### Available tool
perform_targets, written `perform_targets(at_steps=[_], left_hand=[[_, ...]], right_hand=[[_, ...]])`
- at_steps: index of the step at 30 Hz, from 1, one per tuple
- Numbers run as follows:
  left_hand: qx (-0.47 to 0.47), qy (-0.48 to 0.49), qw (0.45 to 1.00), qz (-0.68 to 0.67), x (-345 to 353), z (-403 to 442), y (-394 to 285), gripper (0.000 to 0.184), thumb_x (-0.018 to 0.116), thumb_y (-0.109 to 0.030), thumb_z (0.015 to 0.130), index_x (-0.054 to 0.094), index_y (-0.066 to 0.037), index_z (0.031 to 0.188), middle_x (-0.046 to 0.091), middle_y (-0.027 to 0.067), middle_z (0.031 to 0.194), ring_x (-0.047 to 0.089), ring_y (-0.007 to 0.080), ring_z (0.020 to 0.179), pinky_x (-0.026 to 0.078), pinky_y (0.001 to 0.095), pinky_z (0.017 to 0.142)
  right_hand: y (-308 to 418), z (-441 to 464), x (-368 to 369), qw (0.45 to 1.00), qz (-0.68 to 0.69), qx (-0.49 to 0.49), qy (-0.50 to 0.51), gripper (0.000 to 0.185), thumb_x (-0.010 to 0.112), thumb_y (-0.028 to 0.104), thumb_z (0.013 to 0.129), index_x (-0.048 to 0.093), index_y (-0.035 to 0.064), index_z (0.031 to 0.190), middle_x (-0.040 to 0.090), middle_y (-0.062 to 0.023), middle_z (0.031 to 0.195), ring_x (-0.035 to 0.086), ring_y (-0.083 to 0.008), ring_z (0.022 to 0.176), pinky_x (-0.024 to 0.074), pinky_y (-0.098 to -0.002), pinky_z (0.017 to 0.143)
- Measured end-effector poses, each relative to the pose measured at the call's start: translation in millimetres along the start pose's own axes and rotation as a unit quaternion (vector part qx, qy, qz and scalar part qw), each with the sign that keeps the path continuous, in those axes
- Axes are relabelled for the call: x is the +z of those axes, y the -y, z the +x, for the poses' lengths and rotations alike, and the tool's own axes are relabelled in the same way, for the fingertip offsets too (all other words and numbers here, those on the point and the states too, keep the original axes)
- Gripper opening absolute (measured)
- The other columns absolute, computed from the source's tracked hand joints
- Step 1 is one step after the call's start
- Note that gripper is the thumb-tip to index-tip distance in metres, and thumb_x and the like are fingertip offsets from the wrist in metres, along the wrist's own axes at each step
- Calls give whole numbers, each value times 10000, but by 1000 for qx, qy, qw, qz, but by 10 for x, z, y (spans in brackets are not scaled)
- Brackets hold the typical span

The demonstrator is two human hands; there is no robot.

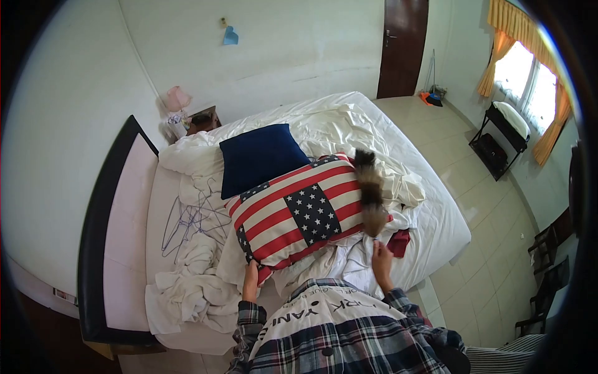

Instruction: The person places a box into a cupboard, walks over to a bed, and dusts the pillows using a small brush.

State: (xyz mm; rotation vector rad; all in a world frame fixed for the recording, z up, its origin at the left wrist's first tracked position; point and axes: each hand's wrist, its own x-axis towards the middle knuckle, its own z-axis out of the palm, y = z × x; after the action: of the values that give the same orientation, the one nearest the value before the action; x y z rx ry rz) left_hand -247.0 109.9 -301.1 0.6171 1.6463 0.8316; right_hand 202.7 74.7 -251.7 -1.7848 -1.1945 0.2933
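A pillow with red and white stripes and starred dark blue patches point(312, 213) lies across the bed. My left hand point(250, 280) grips its near left corner, with the fingers partly hidden. In my right hand point(382, 260) is the handle of a feather duster point(371, 193), whose brown and black feathers lie against the pillow's right end. A plain dark blue pillow point(258, 159) rests just behind the striped one. Beside my right hand is a dark red cloth point(399, 243).
Wire hangers point(193, 221) and crumpled white cloth point(196, 283) lie on the bed's left part, near the padded headboard point(118, 230). A nightstand point(204, 121) is behind. Tiled floor point(464, 187) runs along the right, with a black-framed stand point(498, 140) beneath the window.
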Motion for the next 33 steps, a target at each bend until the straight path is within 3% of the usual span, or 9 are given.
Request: perform_targets(at_steps=[5,7,12,19,23,25,27,30,33], left_hand=[[-25,-4,993,-118,252,-469,-440,533,460,-574,881,565,-149,1185,654,73,1058,645,230,861,462,419,524],[-13,26,989,-147,258,-577,-552,518,461,-592,899,572,-167,1173,655,53,1041,643,225,867,474,413,528],[3,68,940,-335,186,-702,-665,379,472,-522,965,585,-186,1096,650,24,849,596,179,626,406,291,436],[-49,135,930,-339,261,-821,-1084,410,395,-541,1005,558,-184,1124,654,34,845,551,179,539,322,277,365],[-36,105,945,-308,375,-909,-1189,433,398,-562,998,559,-185,1138,659,28,870,565,188,557,344,292,366],[-4,110,951,-289,384,-929,-1203,438,392,-556,1002,557,-184,1164,666,31,898,577,189,573,346,297,359],[9,65,974,-217,436,-1005,-1249,442,389,-552,1003,548,-170,1158,660,28,871,568,181,566,325,290,365],[69,39,986,-144,330,-459,-837,461,390,-537,1003,533,-155,1219,659,42,927,598,187,636,367,321,386],[154,39,985,-62,221,-512,-663,564,404,-400,1028,428,27,1396,558,132,1314,563,252,1156,426,327,993]], right_hand=[[682,-421,209,956,72,-69,277,290,576,282,977,661,12,1036,635,-229,727,655,-351,637,477,-432,563],[745,-457,346,901,110,-265,326,269,596,279,961,664,33,1046,660,-196,778,635,-362,618,499,-452,573],[809,-426,241,883,13,-416,218,247,681,251,896,629,130,1104,636,-73,777,639,-299,605,504,-399,489],[-327,-210,77,997,-75,29,9,277,432,300,1035,538,46,1013,628,-283,790,589,-500,706,413,-579,596],[-139,-28,-30,965,121,221,-75,395,407,338,1047,551,-7,918,575,-260,687,571,-430,603,402,-505,571],[-154,-106,118,987,80,107,-90,409,415,351,1045,564,-15,941,590,-259,701,587,-375,596,409,-491,568],[367,-247,-18,974,90,157,134,390,444,342,1035,606,-11,994,613,-276,736,622,-383,645,431,-480,589],[862,-315,38,920,67,-155,353,281,555,291,992,644,30,1047,639,-239,762,649,-373,671,477,-437,625],[1412,-155,-121,862,98,-174,466,288,639,301,945,704,44,1057,688,-201,797,665,-325,660,505,-383,631]])
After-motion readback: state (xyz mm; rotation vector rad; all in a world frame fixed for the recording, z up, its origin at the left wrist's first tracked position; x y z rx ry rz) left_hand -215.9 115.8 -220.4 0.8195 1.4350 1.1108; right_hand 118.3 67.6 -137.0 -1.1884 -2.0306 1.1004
